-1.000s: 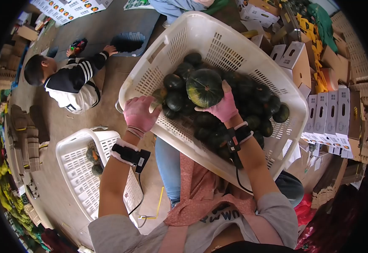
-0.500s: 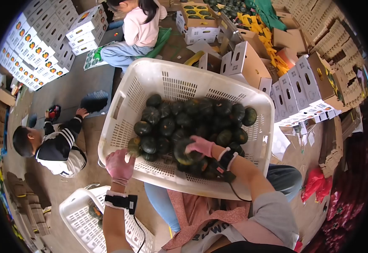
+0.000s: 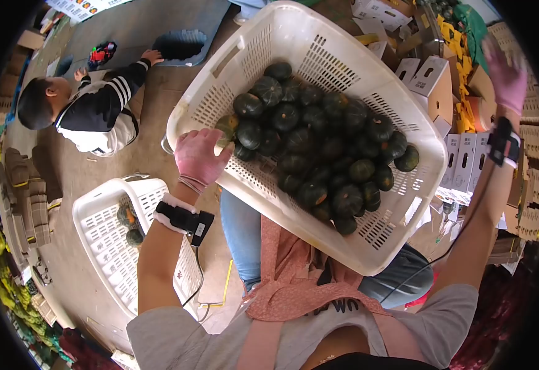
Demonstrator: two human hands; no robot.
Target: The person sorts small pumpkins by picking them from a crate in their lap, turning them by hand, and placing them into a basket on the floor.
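A large white plastic basket sits tilted over my lap, holding a heap of dark green squashes. My left hand, in a pink glove, is closed over the basket's near-left rim. Right beside its fingertips lies a squash with a yellowish-green patch. Far to the right, above the cartons, my right hand is raised outside the basket. It wears a pink glove too; its fingers are spread and slightly blurred, with nothing visible in them.
A second white basket with a few squashes stands on the floor at lower left. A person crouches by a grey mat. White cartons and yellow netting are at right.
My right hand has left the squash it was on inside the basket and swung far right and up. The view has shifted, and the basket appears more tilted. My left hand stays at the rim.
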